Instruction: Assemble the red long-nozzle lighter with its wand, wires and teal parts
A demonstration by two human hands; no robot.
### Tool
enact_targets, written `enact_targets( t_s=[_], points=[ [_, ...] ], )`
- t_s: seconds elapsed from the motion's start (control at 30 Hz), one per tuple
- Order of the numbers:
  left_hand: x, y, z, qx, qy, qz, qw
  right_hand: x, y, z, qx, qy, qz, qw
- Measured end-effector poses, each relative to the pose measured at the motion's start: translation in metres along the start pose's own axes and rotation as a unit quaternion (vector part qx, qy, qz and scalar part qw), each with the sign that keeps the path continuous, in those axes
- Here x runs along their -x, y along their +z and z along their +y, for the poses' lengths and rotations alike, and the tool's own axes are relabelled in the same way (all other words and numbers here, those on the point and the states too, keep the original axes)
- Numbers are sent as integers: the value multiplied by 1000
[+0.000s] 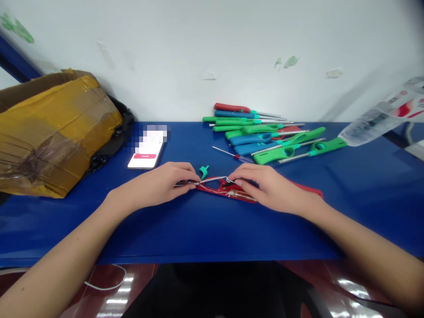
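On the blue table lies an opened red lighter half-shell [215, 189] with its inner parts showing. My left hand [167, 183] pinches the lighter's metal tube where it meets the shell. The fingers of my right hand [265, 185] are pinched at the white wire [215, 178], over the shell's right part. A clear fuel tank [240, 195] sits in the shell below my right fingers. Just behind the shell is a loose turquoise trigger [204, 171]. Another red shell piece [309, 190] shows partly from behind my right wrist.
Several green, blue and red stick lighters [261, 128] are piled at the back, with a screwdriver [233, 154] in front of them. A phone [146, 150] and a taped carton [56, 132] are to the left. A plastic bottle [380, 117] leans in at the right.
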State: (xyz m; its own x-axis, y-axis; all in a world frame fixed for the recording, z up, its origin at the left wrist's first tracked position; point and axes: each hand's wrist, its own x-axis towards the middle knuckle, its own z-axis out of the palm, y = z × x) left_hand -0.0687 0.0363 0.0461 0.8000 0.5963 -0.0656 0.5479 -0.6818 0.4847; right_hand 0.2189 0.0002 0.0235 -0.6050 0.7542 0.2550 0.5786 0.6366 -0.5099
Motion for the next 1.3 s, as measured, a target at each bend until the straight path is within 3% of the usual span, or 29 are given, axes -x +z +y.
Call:
enact_targets(
  t_s=[0.2, 0.5, 0.87, 1.3],
  points=[
    [-1, 3, -1, 1, 10, 4, 1000, 1, 6, -6, -1, 53, 19, 998],
    [1, 2, 0, -26, 23, 11, 999, 4, 18, -15, 57, 79, 92, 991],
    [-1, 7, 4, -26, 43, 17, 999, 6, 8, -13, 103, 86, 38, 990],
    [-3, 14, 9, -22, 34, 27, 999, 7, 3, -11, 132, 113, 27, 984]
  ],
)
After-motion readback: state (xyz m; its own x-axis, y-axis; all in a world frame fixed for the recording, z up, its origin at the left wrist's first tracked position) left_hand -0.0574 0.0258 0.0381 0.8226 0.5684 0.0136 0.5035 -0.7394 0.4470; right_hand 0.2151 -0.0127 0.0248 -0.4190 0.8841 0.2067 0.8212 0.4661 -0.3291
